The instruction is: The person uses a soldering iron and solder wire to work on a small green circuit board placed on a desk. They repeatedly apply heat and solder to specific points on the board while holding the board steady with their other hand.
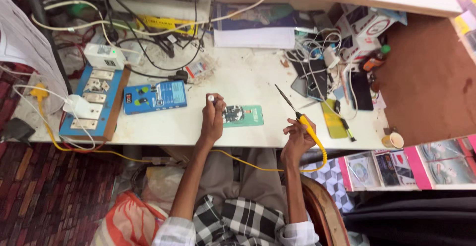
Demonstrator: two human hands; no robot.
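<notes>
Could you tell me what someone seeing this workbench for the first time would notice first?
Probably the yellow-handled soldering iron, raised in the right hand at the table's near edge. Beside it, the left hand pinches a small white-tipped object over a circuit board on a green mat. Further left lie a blue tester box and a socket board.

The light is bright and even, falling from above on the white surface (248, 80), which shows almost no glare. Shadows are soft and short. The picture is sharp in the middle, while the edges bend slightly from a wide lens.
</notes>
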